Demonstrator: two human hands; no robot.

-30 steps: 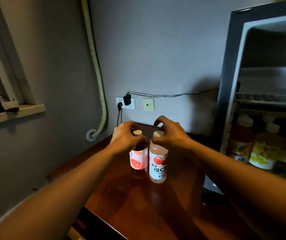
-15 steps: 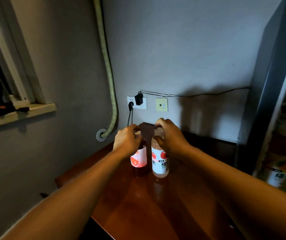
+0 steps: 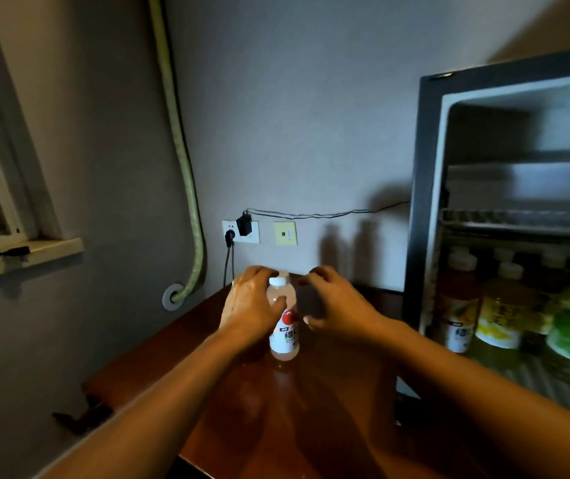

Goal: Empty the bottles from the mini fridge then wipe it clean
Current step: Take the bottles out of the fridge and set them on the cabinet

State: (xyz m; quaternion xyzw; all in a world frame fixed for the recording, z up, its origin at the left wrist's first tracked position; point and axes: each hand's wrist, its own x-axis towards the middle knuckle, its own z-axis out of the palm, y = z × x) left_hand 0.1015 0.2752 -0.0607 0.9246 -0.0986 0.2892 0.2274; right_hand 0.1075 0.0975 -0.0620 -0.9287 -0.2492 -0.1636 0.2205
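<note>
Pale bottle point(image 3: 283, 319) on the table, by my left hand point(image 3: 250, 307): white label, red apple picture, one large Chinese character readable, 维; the small print under it too blurred to make out. Orange bottle point(image 3: 458, 307) in the fridge point(image 3: 425, 202): same character 维 low on its label. Labels on the yellow and green bottles not legible. Nothing else readable.

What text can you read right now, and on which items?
"维": large character on the label of the pale bottle on the table; the rest of that label is too blurred to read.
"维": partly readable on the label of the red-brown bottle in the fridge.
Other fridge bottle labels: unreadable.
</note>
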